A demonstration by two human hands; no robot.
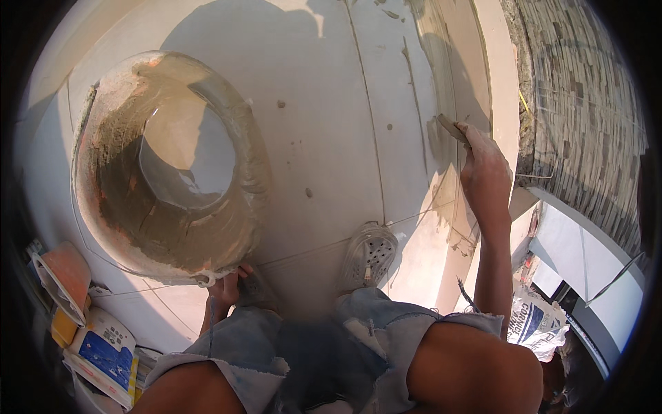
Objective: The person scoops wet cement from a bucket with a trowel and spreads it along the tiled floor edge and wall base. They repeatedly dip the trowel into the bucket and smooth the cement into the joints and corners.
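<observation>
A large mud-coated bucket point(110, 214) with greyish water point(186, 148) in it stands at the left, its mouth facing me. At its near rim, beside the handle's end, my left hand point(226, 286) has its fingers curled against the bucket; part of that hand is hidden. Out to the right, my right hand point(483, 162) is closed on a small flat mud-coloured piece, point(452, 129) whose kind I cannot make out. It touches the wet, smeared strip point(441, 83) along the pale ledge.
Pale tiles point(310, 138) with grout lines and mud drops lie between bucket and ledge. My clear perforated shoe point(369, 255) stands near the middle. An orange container point(65, 276) and a blue-yellow-white package point(103, 355) are at lower left. A white bag point(538, 321) lies lower right, below a stone-strip surface point(586, 124).
</observation>
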